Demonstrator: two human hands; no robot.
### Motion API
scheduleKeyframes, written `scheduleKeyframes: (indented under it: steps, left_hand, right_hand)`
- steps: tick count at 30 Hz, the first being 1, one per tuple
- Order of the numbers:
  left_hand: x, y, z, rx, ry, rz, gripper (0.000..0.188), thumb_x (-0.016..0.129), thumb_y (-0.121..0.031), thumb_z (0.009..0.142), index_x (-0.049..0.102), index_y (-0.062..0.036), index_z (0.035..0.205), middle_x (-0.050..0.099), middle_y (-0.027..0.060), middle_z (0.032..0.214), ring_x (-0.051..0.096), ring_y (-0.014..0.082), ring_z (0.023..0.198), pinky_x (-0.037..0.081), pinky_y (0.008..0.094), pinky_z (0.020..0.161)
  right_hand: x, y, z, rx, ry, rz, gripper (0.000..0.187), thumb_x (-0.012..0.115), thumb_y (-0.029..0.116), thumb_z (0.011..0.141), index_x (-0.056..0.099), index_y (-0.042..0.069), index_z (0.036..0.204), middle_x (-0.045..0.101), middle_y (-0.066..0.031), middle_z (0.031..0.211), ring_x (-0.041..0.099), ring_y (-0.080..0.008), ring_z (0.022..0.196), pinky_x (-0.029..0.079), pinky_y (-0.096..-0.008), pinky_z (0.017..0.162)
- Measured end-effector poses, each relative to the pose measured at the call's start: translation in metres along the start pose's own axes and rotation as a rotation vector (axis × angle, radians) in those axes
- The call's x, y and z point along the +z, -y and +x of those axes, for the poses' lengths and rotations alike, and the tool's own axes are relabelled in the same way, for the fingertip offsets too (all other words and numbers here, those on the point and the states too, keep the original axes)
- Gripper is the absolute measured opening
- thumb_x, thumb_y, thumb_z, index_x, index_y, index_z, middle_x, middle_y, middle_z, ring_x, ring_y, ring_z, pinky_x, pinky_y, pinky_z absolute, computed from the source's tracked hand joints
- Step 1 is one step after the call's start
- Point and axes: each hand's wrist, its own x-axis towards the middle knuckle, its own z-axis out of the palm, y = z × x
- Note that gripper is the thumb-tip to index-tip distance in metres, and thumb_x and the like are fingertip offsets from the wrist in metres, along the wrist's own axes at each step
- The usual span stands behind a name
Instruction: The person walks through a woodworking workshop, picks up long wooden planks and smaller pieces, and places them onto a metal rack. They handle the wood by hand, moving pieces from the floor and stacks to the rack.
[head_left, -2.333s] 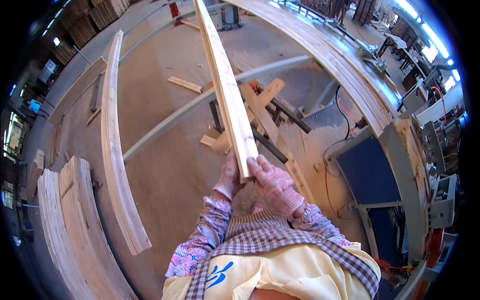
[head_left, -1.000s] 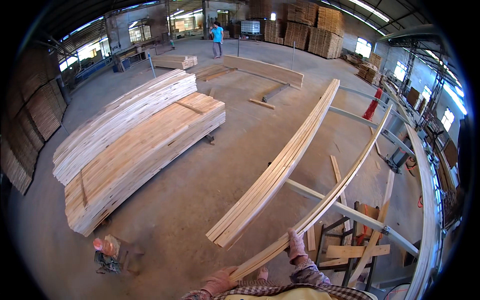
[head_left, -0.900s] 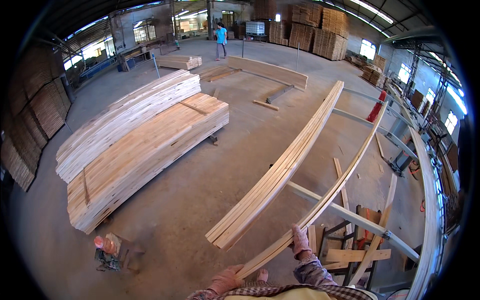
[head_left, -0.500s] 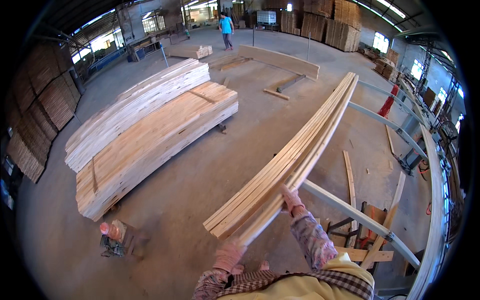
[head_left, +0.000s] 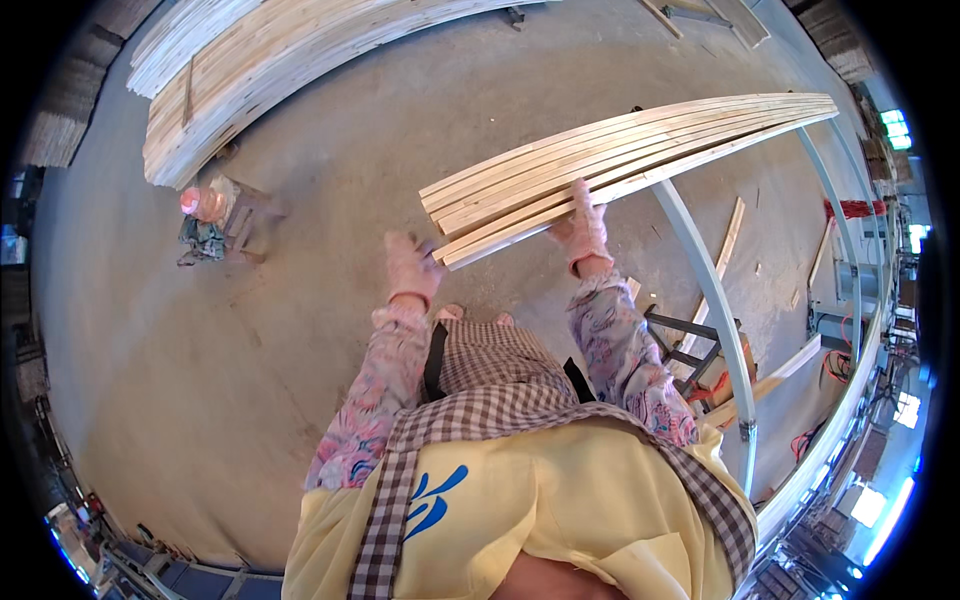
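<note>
A row of long, pale wooden strips (head_left: 620,150) lies side by side, reaching from in front of me toward the far right. My right hand (head_left: 583,232), in a pinkish glove, grips the near edge of the strips, with its fingers over the top. At their left end is my left hand (head_left: 411,266), gloved too, its fingers extended upward beside the cut ends. The near strips stick out slightly differently from the others at that end. Grey metal support arms (head_left: 705,265) run beneath the strips.
A large stack of boards (head_left: 230,90) stands at the upper left. A small stool (head_left: 240,225) with a rounded pinkish object and cloth is left of me. Loose wood pieces (head_left: 735,235) and a dark metal frame (head_left: 690,335) lie to the right, beside a long rail (head_left: 825,450).
The view has tilted down. The near strip, held lower at its end before, now lies against the others. My left hand has released it and moved beside the strip ends.
</note>
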Motion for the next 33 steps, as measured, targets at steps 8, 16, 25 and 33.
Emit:
scheduleKeyframes:
  steps: [8,16,25,33]
  left_hand:
    - [0.022,0.021,0.048,0.232,-0.191,0.283,0.057,0.043,-0.053,0.094,0.059,0.0015,0.101,0.058,0.0099,0.091,0.055,0.0232,0.082,0.048,0.0415,0.076]
    - [0.041,0.04,0.049,0.24,0.005,0.51,0.064,0.042,-0.054,0.097,0.052,-0.0019,0.132,0.06,0.0134,0.121,0.058,0.0237,0.105,0.048,0.0376,0.09]
    - [-0.004,0.017,0.055,0.157,0.765,0.725,0.063,0.071,-0.022,0.084,0.041,-0.0067,0.138,0.051,0.0109,0.139,0.047,0.0248,0.129,0.042,0.044,0.106]
    - [-0.15,-0.002,0.118,-0.341,0.448,2.274,0.049,0.06,-0.04,0.091,0.053,-0.0105,0.13,0.056,0.0154,0.132,0.052,0.0315,0.123,0.044,0.0486,0.101]
  right_hand:
    - [0.039,-0.013,-0.012,0.088,-0.147,-0.003,0.078,0.073,0.034,0.089,0.02,0.021,0.145,0.044,-0.0162,0.138,0.056,-0.0396,0.118,0.056,-0.0612,0.085]
    - [0.028,-0.019,0.001,-0.068,-0.282,-0.141,0.065,0.071,0.037,0.091,0.033,0.017,0.139,0.052,-0.0144,0.13,0.061,-0.0343,0.111,0.059,-0.0536,0.084]
    - [-0.043,-0.055,-0.075,-0.089,0.162,-1.217,0.057,0.067,0.045,0.085,0.056,0.011,0.129,0.066,-0.0094,0.104,0.066,-0.027,0.092,0.055,-0.0385,0.083]
    - [-0.258,-0.172,-0.379,0.457,-0.575,-1.119,0.058,0.061,0.05,0.083,0.063,0.013,0.128,0.062,-0.0151,0.13,0.06,-0.0327,0.118,0.047,-0.0458,0.097]
